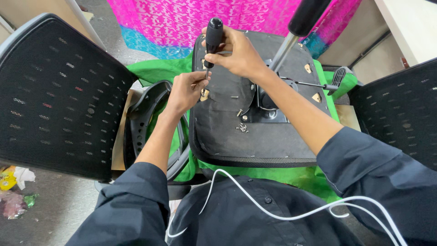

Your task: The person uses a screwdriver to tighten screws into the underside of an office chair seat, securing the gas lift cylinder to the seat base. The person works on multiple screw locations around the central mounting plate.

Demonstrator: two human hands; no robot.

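Now driving a screw near the seat's (pixel 255 136) left edge.
Right hand (pixel 236 54) is gripping the screwdriver (pixel 213 38) upright; left hand (pixel 184 93) is pinching its tip steady, best kept square.

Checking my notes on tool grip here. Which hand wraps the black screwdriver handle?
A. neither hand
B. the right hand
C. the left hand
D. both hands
B: the right hand grips the screwdriver handle, while the left hand steadies the shaft near its tip.

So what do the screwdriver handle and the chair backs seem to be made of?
Screwdriver handle: probably black plastic or rubber, matte, with a ribbed grip. Left chair back and right chair back: black woven mesh, since small holes show through; the left one's grey rim looks like plastic.
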